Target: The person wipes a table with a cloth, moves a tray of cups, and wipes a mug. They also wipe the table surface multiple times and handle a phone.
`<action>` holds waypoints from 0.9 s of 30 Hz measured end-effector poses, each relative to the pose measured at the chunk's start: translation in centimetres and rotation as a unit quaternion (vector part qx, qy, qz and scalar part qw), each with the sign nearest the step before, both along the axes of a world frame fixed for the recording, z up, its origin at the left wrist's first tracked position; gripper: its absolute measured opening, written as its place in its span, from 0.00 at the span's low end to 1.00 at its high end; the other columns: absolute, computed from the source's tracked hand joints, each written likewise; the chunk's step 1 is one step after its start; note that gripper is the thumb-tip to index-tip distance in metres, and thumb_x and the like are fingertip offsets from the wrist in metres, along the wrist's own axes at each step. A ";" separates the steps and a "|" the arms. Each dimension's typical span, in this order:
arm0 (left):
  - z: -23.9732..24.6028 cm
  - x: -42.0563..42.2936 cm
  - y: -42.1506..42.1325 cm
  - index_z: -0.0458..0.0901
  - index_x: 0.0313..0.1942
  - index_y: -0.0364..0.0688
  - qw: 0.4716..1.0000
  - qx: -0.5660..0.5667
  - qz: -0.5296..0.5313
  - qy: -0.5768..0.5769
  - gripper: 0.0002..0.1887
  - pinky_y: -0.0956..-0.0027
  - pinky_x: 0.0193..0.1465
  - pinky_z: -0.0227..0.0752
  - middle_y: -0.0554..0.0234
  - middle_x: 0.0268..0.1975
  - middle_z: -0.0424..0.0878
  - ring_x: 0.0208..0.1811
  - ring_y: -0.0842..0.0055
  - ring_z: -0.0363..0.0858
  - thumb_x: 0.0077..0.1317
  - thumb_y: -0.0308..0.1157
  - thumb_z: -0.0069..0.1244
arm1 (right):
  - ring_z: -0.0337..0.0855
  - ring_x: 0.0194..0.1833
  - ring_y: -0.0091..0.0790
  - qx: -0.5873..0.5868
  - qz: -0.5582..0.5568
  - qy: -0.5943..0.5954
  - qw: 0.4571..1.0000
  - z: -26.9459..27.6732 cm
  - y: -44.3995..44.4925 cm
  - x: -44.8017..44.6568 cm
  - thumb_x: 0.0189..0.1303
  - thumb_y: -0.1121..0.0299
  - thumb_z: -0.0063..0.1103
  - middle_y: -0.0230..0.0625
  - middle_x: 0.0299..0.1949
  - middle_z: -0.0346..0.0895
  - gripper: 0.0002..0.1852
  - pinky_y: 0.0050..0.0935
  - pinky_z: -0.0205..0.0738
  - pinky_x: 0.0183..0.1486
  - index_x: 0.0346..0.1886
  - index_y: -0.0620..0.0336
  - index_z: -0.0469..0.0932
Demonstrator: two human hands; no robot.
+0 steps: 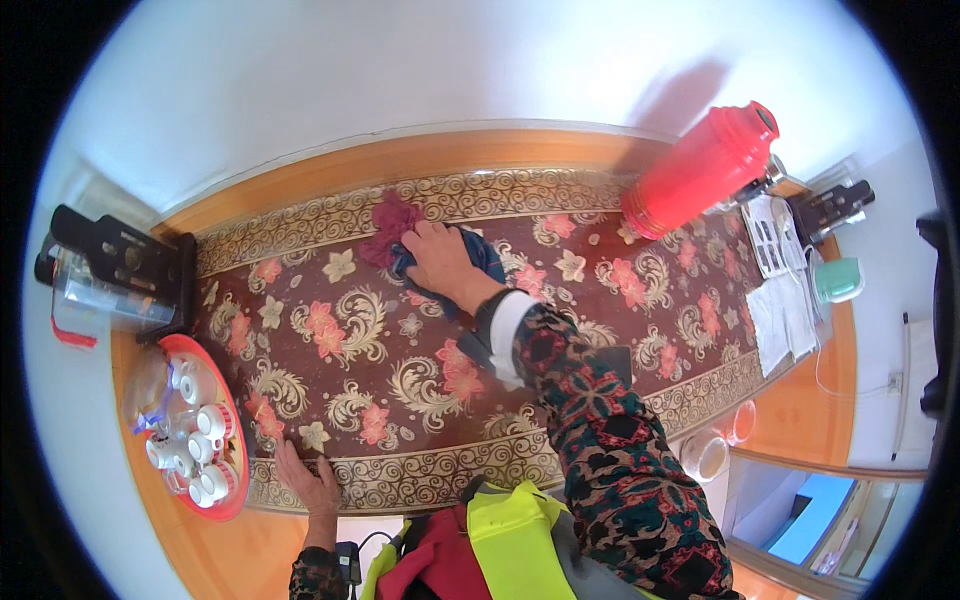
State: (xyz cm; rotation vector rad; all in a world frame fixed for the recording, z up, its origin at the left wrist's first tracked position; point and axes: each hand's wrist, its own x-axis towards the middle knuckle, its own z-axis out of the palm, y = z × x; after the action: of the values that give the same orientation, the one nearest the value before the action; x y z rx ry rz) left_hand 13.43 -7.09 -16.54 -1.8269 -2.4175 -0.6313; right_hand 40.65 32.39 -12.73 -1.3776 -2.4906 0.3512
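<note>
My right hand (442, 262) grips and presses a bunched dark blue cloth (487, 259) against the table covering. Beside its fingertips, a crumpled purple-red cloth (391, 223) lies partly against the blue one. The floral tablecloth (409, 326) is dark maroon with gold scrolls and pink flowers, and has a glossy surface. My left hand (306, 476) rests palm down on the patterned border at the near left edge, fingers spread and holding nothing. Part of the blue cloth is hidden under my right hand.
A red tray (241, 480) with several white cups stands at the left, below a dark stand (127, 262). Toward the back right is a red thermos flask (697, 172). White cloths (780, 319) and a green-and-white item (838, 280) lie at the right end. A wall runs behind.
</note>
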 end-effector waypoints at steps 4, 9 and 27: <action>0.0 0.0 0.1 0.59 0.69 0.31 1.000 -0.004 0.008 0.008 0.35 0.41 0.74 0.44 0.39 0.73 0.60 0.72 0.44 0.57 0.63 0.32 0.51 | 0.82 0.50 0.56 0.052 -0.198 0.232 0.951 -0.1 5.3 4.8 0.49 0.59 0.63 0.54 0.45 0.81 0.21 0.46 0.76 0.53 0.45 0.61 0.82; 0.2 0.1 0.3 0.58 0.69 0.31 1.000 -0.020 0.013 0.001 0.35 0.40 0.74 0.43 0.39 0.73 0.59 0.73 0.44 0.55 0.65 0.34 0.49 | 0.83 0.52 0.57 0.053 -0.632 0.263 0.727 -0.4 11.7 20.8 0.52 0.54 0.60 0.60 0.47 0.83 0.26 0.49 0.75 0.58 0.49 0.65 0.82; -0.3 -0.6 -0.1 0.60 0.69 0.29 1.000 -0.013 -0.010 0.004 0.34 0.44 0.74 0.48 0.38 0.72 0.62 0.72 0.44 0.59 0.67 0.39 0.48 | 0.75 0.61 0.49 -0.184 -0.208 -0.028 0.960 5.9 6.3 8.6 0.53 0.52 0.67 0.48 0.62 0.72 0.32 0.44 0.72 0.60 0.60 0.59 0.78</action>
State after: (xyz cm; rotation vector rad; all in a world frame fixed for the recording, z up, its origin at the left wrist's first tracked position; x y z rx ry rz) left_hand 12.84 -7.20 -16.89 -1.8620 -2.4172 -0.5942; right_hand 49.23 38.73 -6.87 -2.0292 -2.1659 0.7138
